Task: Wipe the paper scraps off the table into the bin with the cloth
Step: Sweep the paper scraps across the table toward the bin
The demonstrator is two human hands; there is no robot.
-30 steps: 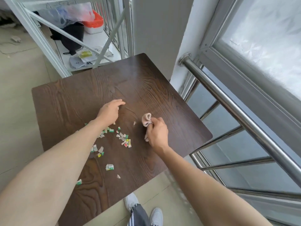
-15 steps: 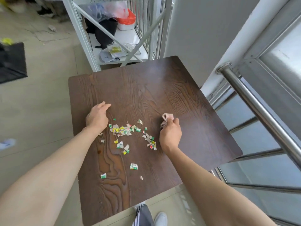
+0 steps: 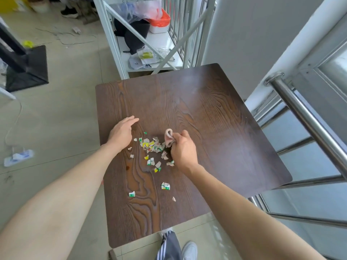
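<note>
A dark wooden table (image 3: 216, 113) carries a heap of small white, green and yellow paper scraps (image 3: 151, 145) near its left-middle. A few stray scraps (image 3: 165, 186) lie closer to the front edge. My right hand (image 3: 183, 150) is shut on a bunched pinkish cloth (image 3: 169, 137), pressed to the table at the heap's right side. My left hand (image 3: 122, 133) rests flat on the table left of the heap, fingers together, holding nothing. A black bin (image 3: 26, 70) stands on the floor at the far left, well away from the table.
A white metal shelf frame (image 3: 120, 42) with bags stands behind the table. A steel handrail (image 3: 308, 119) and window run along the right. My shoes and trouser leg (image 3: 169, 246) show under the front edge. A white item (image 3: 17, 156) and a cable lie on the floor at the left.
My right hand has pushed the cloth leftward into the scraps, bunching them tighter toward my left hand. The view has swung left, bringing the black bin into sight.
</note>
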